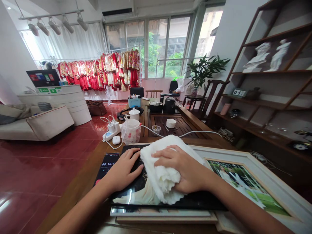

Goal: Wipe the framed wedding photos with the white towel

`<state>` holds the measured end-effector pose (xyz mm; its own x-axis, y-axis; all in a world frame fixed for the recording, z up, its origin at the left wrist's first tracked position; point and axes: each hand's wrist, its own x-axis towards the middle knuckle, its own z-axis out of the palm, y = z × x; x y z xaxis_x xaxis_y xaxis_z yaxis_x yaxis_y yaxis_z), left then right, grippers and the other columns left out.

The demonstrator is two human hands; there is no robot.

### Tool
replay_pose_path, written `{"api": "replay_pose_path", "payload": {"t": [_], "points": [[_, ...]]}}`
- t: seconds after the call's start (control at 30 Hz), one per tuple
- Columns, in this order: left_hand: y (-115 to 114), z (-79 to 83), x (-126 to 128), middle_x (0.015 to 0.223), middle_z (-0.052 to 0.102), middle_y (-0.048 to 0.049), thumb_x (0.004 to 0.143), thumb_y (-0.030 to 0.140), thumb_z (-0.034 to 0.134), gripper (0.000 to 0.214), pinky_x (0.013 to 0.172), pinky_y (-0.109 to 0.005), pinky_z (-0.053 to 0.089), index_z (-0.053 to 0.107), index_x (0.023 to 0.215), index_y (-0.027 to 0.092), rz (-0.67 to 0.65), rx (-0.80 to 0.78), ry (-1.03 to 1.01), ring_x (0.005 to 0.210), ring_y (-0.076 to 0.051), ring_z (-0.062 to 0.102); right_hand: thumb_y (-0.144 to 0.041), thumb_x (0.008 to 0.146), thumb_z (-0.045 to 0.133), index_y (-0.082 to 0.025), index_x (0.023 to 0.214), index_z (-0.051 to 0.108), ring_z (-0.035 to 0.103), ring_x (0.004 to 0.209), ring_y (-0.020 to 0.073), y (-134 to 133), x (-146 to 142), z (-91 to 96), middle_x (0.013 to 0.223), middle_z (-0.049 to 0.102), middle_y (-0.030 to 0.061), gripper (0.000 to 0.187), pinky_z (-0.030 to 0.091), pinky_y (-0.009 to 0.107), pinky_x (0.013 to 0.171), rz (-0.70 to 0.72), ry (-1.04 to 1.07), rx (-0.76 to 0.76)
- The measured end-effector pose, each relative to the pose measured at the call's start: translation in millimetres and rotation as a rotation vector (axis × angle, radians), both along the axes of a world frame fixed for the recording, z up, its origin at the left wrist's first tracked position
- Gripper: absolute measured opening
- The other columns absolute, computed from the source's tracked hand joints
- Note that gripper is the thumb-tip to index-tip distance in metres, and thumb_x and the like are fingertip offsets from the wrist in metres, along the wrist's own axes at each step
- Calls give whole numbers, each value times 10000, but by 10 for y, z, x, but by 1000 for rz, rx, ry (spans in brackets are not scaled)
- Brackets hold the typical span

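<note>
My left hand [126, 169] lies flat with its fingers spread on a glossy black photo panel [136, 196], near the panel's left side. A thick white towel [149, 162] is bunched on the panel under my right hand [184, 165]. The right fingers curl over the towel's folds and press it against the glossy surface. Part of the printed picture, a pale dress, shows below the towel; the rest is covered. Beneath the panel sit other framed pieces, their edges showing at the front. A phone [108, 162] with a running timer lies left of my left hand.
A large white-framed wedding photo [246, 182] lies at the right, under my right forearm. Beyond the panel stand a plastic-wrapped container [131, 130], a power strip [110, 131], a white cup [171, 123] and a tea tray [187, 125]. A white cable [195, 131] crosses the table.
</note>
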<state>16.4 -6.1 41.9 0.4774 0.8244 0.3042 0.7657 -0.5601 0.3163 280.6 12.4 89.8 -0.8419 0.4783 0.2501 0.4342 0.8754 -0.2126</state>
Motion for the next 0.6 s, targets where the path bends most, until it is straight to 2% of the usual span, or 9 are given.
{"api": "replay_pose_path", "payload": {"t": [0.3,0.6], "points": [[-6,14,0,1458,418,-76,978,380,456,436,1148,-424,333,444,1387,228,1,-6,14,1347,-238,401,-275,681,643,-307,1141,592,516,1207,250,18,1,3,1364,543,24,464,254,447,1035,25,-3,-14],[-103,38,-26,1458,423,-65,978,396,455,483,1146,-429,332,394,1438,260,23,-32,-7,1338,-240,417,-251,674,651,-277,1133,597,535,1181,283,211,166,-45,1339,565,65,463,299,473,1014,-103,1,61]]}}
